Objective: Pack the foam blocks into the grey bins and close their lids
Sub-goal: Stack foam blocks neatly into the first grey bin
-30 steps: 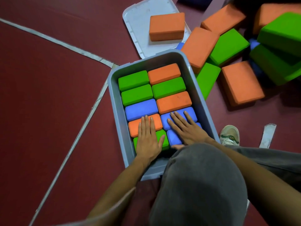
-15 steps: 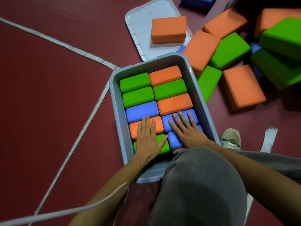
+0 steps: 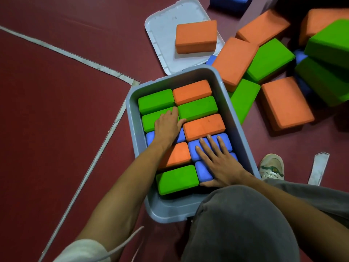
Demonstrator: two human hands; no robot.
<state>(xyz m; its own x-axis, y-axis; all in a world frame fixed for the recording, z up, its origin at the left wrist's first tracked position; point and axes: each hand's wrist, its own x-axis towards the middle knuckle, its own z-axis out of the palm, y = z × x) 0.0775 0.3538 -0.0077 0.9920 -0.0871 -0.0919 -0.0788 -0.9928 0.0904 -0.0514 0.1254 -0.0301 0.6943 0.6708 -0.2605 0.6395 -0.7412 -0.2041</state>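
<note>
- The grey bin [image 3: 133, 118] stands open on the dark red floor [image 3: 56, 138], directly in front of the person. Its long axis runs away from the person, with the far end leaning slightly left.
- Ten foam blocks [image 3: 197, 107] fill the bin in two columns of five. Each lies flat with its long axis across the bin, at right angles to the bin's length.
- Left column, far to near: green, green, blue, orange, green. Right column: orange, green, orange, blue, blue.
- The left hand [image 3: 167, 127] rests palm down on the left column, over the second green block and the blue one. Its fingers [image 3: 173, 112] lie close together, reach the seam between the two green blocks and grip nothing.
- The right hand [image 3: 221, 163] presses flat on the two blue blocks at the bin's near right. Its fingers [image 3: 209, 142] are straight and spread apart.
- The lid [image 3: 162, 38] lies flat on the floor just beyond the bin's far end, with its near edge meeting the bin's far rim. One orange block [image 3: 196, 35] lies on it.
- A heap of loose blocks [image 3: 272, 57] in orange, green and blue lies beyond the bin's far right corner. One green block [image 3: 243, 99] sits just beside the right wall.
- A pale shoe [image 3: 272, 165] stands just beside the bin's near right corner. Its green marking is too small to read.
- A grey-trousered knee [image 3: 239, 224] covers the bin's near right corner.
- Pale floor lines [image 3: 75, 55] meet at the bin's far left corner.
</note>
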